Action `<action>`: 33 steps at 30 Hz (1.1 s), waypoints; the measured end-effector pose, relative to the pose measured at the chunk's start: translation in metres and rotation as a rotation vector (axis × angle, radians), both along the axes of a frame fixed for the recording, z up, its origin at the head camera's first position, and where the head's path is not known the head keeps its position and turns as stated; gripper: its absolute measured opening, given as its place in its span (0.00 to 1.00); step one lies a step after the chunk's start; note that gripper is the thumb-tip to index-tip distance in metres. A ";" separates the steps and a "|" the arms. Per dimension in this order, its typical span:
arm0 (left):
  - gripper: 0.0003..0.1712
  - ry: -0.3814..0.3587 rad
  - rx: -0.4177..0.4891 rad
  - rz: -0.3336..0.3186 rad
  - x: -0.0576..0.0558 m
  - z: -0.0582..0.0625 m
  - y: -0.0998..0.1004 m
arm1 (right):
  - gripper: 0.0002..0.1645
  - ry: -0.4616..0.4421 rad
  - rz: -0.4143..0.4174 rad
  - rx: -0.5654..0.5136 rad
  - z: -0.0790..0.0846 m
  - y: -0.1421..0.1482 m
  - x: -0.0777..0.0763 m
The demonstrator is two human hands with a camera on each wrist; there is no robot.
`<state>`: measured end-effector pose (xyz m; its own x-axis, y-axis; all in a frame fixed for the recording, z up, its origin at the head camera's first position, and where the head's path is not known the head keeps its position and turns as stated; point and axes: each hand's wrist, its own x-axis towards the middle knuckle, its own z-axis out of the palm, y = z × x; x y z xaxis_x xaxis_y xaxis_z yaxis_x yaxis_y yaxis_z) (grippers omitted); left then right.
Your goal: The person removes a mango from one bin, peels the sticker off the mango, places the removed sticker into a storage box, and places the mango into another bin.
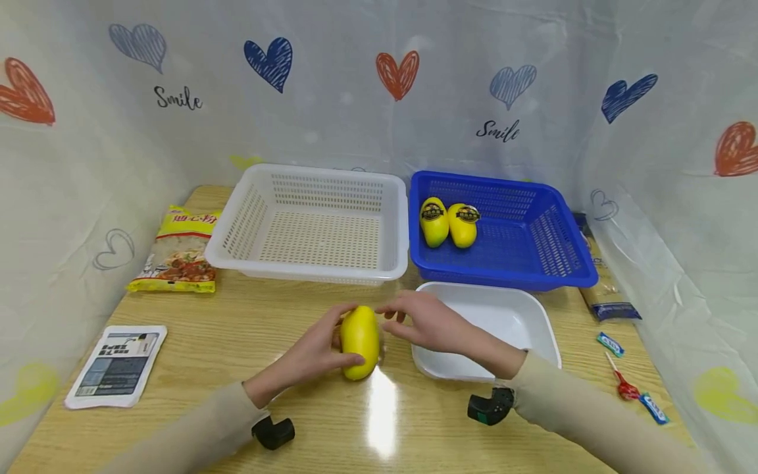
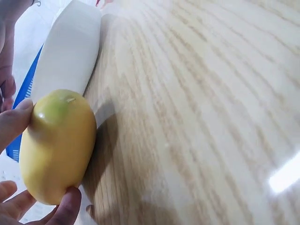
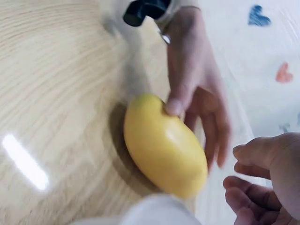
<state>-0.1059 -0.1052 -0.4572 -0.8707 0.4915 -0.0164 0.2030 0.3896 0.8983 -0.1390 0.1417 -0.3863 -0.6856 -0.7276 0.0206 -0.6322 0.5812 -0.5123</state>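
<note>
My left hand [image 1: 320, 347] grips a yellow mango [image 1: 360, 341] over the wooden table, thumb on the near side and fingers around the far side. The left wrist view shows a greenish end on this mango [image 2: 58, 150], with the thumb and fingertips pressed against its skin. Just right of it, my right hand [image 1: 431, 321] holds nothing; its fingers are loosely bent and point toward the fruit, apart from it in the right wrist view. Two more mangoes, a left one [image 1: 435, 232] and a right one [image 1: 462, 234], both with dark labels, lie side by side in the blue basket [image 1: 521, 247].
A white basket [image 1: 308, 271] stands at the back, left of the blue one. Below my right forearm is a white tub [image 1: 521, 316]. Left are a yellow food bag [image 1: 177, 257] and a flat packet [image 1: 118, 368]; right, a long packet [image 1: 606, 289], a red lollipop [image 1: 628, 390] and wrapped candies [image 1: 610, 343].
</note>
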 end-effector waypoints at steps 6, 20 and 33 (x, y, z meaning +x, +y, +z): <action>0.55 -0.028 0.040 -0.017 0.002 0.002 -0.001 | 0.19 0.106 0.064 0.153 -0.012 -0.028 0.002; 0.23 0.170 -0.116 0.007 -0.047 0.101 -0.125 | 0.27 0.002 0.143 0.157 -0.019 -0.046 0.007; 0.37 -0.108 -0.180 0.210 -0.128 0.079 -0.221 | 0.32 -0.235 0.234 -0.012 -0.007 -0.056 -0.001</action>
